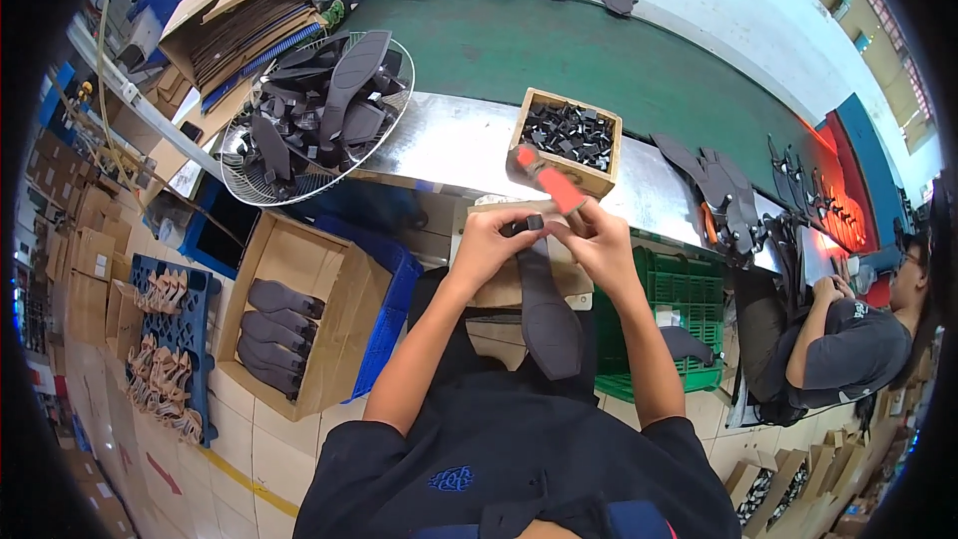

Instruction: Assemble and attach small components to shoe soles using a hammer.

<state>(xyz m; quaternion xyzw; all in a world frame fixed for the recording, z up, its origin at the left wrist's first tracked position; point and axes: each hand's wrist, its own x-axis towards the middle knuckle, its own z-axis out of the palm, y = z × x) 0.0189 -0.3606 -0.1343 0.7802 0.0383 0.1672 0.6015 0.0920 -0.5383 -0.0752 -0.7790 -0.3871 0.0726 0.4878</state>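
Note:
A long dark grey shoe sole [551, 324] lies lengthwise in front of my body, its broad end toward me. At its far, narrow end my left hand [491, 245] is closed on the heel part, where a small black block [535, 223] shows between the fingers. My right hand [601, 248] is closed around a hammer [556, 187] with a red handle, its head pointing away and to the left. The right fingertips also meet the sole's heel end. Beneath the hands is a light-coloured work board [489, 289], partly hidden by sole and arms.
A wooden box [615, 180] of small black pieces stands on the metal ledge, beside a green belt [469, 35]. Left are a wire basket [399, 125] of soles and a carton [334, 359] with several soles. Right are a green crate [689, 284] and a seated person [848, 339].

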